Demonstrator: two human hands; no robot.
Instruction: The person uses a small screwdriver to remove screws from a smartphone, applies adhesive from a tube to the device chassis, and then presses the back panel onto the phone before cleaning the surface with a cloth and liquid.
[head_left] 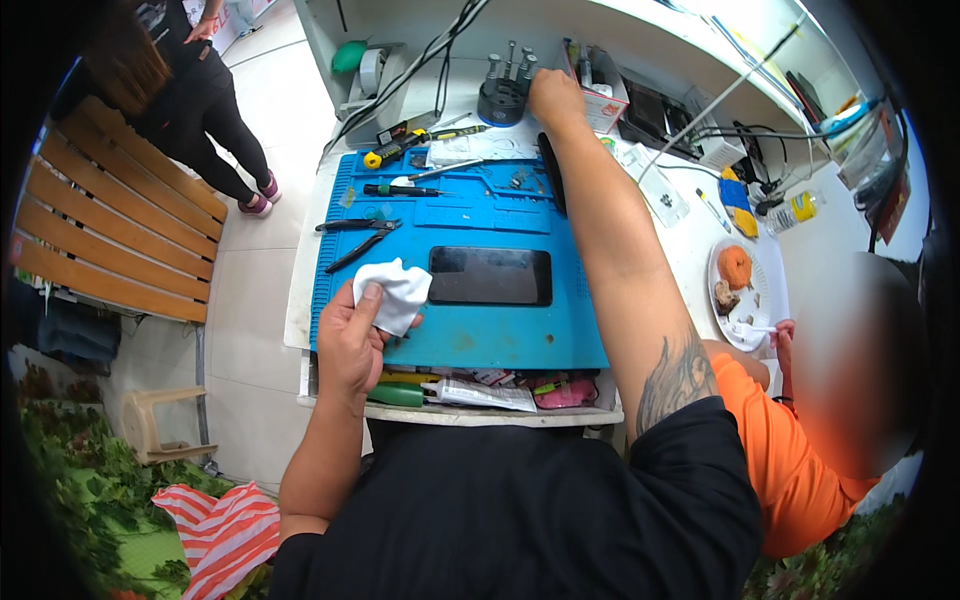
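Note:
My left hand [352, 335] pinches a crumpled white cloth [392, 295] beside the left end of a smartphone [490, 276], which lies dark screen up on a blue repair mat [480, 340]. My right hand [557, 98] reaches to the back of the desk, next to a round dark holder [502, 105] with several screwdrivers upright in it. The fingers of that hand are hidden behind its back, so what they touch does not show. Left of the phone lie black-handled cutters [360, 240]. Above them are a green and black screwdriver [400, 190] and a yellow and black tool [388, 152].
Right of my right arm stand a box of small items [606, 108], a paper plate [722, 318] with a doughnut, and a bottle [795, 212]. A person in orange [800, 450] sits close by there. Below the mat, an open drawer [485, 392] holds tubes. Cables [420, 62] hang over the desk.

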